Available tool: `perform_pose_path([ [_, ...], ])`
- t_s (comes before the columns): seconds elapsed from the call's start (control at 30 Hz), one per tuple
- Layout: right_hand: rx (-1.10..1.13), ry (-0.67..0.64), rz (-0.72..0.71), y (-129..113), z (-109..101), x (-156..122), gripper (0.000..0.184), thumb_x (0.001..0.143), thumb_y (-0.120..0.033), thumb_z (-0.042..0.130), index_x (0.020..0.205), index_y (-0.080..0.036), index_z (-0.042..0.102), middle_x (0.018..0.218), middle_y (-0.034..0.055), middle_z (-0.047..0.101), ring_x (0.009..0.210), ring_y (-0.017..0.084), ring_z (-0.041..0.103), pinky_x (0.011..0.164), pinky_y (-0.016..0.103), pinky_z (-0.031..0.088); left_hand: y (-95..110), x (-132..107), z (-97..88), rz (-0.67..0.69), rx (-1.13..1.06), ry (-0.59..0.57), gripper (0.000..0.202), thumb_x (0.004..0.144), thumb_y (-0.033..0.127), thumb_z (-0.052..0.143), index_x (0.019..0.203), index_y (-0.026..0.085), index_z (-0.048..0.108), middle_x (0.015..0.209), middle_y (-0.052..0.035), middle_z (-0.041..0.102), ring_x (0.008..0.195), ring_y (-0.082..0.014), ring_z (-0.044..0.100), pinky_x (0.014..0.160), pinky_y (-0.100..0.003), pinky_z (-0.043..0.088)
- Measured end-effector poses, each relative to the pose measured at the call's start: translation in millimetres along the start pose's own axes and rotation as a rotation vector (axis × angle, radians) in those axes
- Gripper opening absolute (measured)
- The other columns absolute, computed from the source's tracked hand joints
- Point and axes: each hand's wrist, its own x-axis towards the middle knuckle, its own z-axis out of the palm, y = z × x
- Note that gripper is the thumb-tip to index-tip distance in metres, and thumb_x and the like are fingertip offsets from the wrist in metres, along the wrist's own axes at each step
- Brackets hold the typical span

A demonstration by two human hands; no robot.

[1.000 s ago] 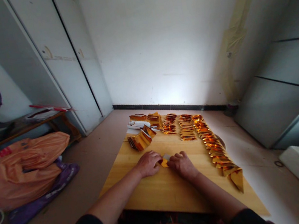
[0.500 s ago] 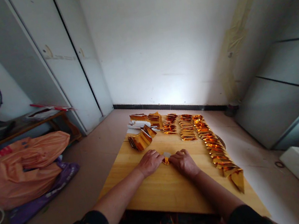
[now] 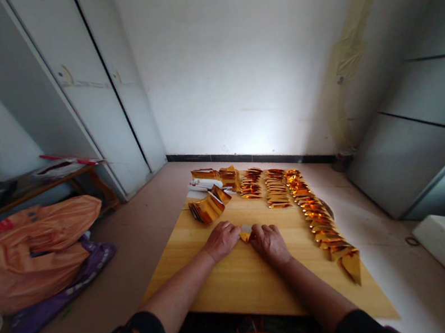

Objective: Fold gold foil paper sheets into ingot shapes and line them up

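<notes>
Small gold foil paper piece (image 3: 245,236) lies mid-way on the pale wooden board (image 3: 242,282), held by left hand (image 3: 222,240) and right hand (image 3: 268,241), fingers curled narrow on it. Rows of folded gold foil pieces (image 3: 320,217) lie just right.

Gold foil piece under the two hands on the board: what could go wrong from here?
1. The gold foil piece is small and mostly hidden under the left hand and right hand, so a crease might go crooked.
2. The row of folded pieces lies close beside the right forearm; a sweep could scatter it.
3. Its nearest piece sits at the edge of the wooden board and may slide off.
</notes>
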Motion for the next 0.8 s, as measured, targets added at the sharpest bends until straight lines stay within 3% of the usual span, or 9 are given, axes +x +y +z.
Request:
perform_pose_path([
  [0.3, -0.040, -0.022, -0.103, 3, -2, -2, 0.012, 0.091, -0.027, 0.054, 0.084, -0.021, 0.062, 0.081, 0.0006, 0.069, 0.082, 0.015, 0.055, 0.079, 0.030, 0.024, 1, -1, -1.7, -0.034, -0.028, -0.028, 0.013, 0.088, 0.019, 0.051, 0.078, 0.017, 0.059, 0.075, -0.0038, 0.061, 0.077, -0.0172, 0.054, 0.071, -0.029, 0.041],
  [0.5, -0.058, -0.085, -0.123, 3, -5, -2, 0.016, 0.094, -0.025, 0.050, 0.088, -0.020, 0.063, 0.090, 0.0024, 0.069, 0.085, 0.016, 0.053, 0.078, 0.031, 0.025, -1, -2, -3.2, -0.028, -0.122, -0.056, 0.016, 0.084, 0.010, 0.049, 0.089, 0.018, 0.063, 0.080, -0.0045, 0.063, 0.081, -0.0174, 0.054, 0.076, -0.030, 0.042],
  [0.8, -0.075, -0.109, -0.113, 3, -2, -3, 0.017, 0.095, -0.025, 0.046, 0.091, -0.021, 0.062, 0.096, 0.0040, 0.067, 0.089, 0.017, 0.052, 0.071, 0.028, 0.027, -3, -3, 7.2, -0.052, -0.187, 0.034, 0.018, 0.088, 0.014, 0.049, 0.084, 0.017, 0.065, 0.076, -0.0040, 0.064, 0.077, -0.0164, 0.055, 0.073, -0.029, 0.042],
])
